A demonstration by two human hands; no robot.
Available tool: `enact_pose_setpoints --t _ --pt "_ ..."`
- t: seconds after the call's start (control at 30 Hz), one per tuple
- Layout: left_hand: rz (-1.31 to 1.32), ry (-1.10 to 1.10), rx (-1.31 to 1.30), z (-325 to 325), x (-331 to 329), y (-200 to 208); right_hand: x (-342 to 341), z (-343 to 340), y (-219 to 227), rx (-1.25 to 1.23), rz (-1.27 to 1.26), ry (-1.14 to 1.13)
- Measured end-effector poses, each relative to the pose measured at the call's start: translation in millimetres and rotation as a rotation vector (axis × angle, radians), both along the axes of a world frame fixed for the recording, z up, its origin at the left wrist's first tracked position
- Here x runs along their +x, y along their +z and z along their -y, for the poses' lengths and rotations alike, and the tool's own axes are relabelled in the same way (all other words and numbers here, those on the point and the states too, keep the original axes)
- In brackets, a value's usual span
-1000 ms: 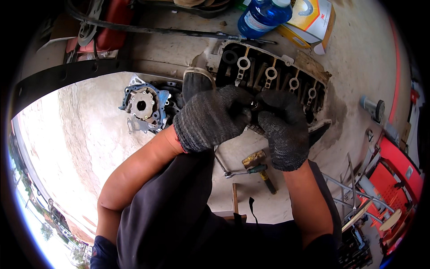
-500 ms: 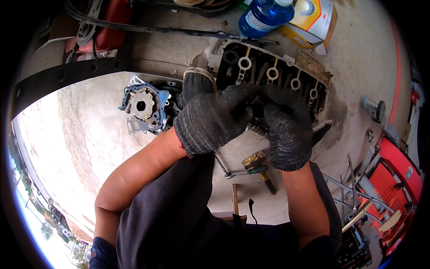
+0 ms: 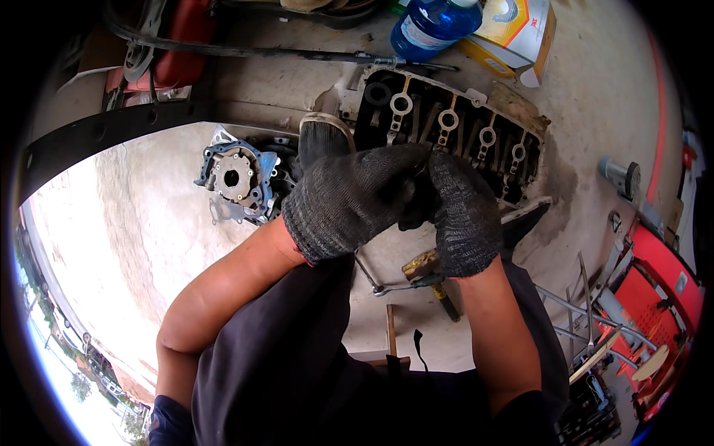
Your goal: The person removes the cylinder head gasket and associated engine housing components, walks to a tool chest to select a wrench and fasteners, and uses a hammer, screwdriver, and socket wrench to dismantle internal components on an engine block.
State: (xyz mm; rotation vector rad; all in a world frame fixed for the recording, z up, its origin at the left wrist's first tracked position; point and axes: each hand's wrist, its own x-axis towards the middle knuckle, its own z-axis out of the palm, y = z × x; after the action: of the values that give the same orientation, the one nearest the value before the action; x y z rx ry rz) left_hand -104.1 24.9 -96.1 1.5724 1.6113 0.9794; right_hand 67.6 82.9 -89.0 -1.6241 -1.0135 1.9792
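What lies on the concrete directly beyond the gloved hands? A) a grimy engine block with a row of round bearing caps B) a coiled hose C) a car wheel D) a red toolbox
A: past the left hand and right hand, both in dark knit gloves and pressed together, an engine block lies on the concrete with a row of metal ring-shaped caps showing.

You're over a bare concrete floor (image 3: 149, 223) — stained dark right of the engine block (image 3: 454, 126), sunlit hard at left. Red tool cart (image 3: 654, 297) at right, blue jug (image 3: 431, 26) and cardboard box (image 3: 520, 30) up top.
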Motion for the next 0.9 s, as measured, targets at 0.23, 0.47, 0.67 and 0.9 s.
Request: enact_pose_setpoints --t 0.23,0.47,0.67,0.9 --pt "-0.065 0.039 0.015 0 1 0 -10 -8 8 0.268 -0.142 -0.035" --pt "-0.129 0.053 -0.068 3 0 -2 -9 -7 11 0.008 -0.04 0.076" --pt "-0.075 0.031 -0.031 1 0 -1 -8 -6 3 0.21 -0.124 0.008" --pt "-0.123 0.034 -0.025 3 -2 -1 -9 -3 7 0.226 -0.107 -0.006"
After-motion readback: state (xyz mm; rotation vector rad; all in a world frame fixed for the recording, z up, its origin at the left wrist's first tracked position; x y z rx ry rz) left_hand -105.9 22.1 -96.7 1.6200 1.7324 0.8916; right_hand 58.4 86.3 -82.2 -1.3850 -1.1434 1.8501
